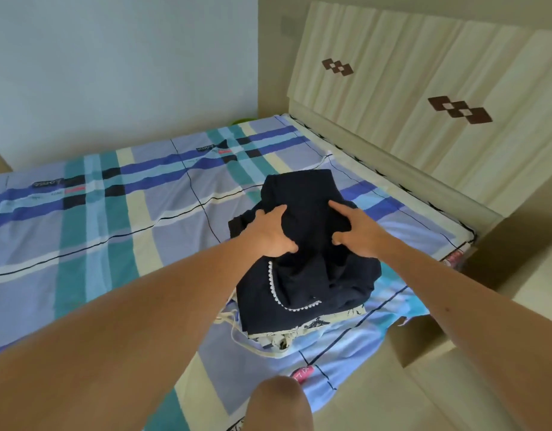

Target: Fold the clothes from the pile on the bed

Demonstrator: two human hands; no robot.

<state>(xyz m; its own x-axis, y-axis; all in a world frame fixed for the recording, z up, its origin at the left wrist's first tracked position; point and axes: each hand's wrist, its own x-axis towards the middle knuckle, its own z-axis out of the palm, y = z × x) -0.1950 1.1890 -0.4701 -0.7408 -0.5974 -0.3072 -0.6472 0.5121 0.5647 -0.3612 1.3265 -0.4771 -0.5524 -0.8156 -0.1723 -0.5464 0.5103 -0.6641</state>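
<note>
A dark navy garment [309, 213] lies bunched on top of a small pile at the right side of the bed [113, 219]. Below it sits another navy piece with white lace trim [278, 293], and under that a cream patterned cloth [315, 325] shows at the pile's front edge. My left hand [273, 233] grips the top garment's left side, thumb and fingers curled into the fabric. My right hand [357, 230] grips its right side, index finger stretched forward and thumb pinching a fold.
The bed carries a blue, teal and cream checked sheet. A cream headboard [424, 104] runs along the right, and a pale wall stands at the back. My knee [279, 402] shows at the bottom. Light floor tiles [455, 384] lie to the right of the bed.
</note>
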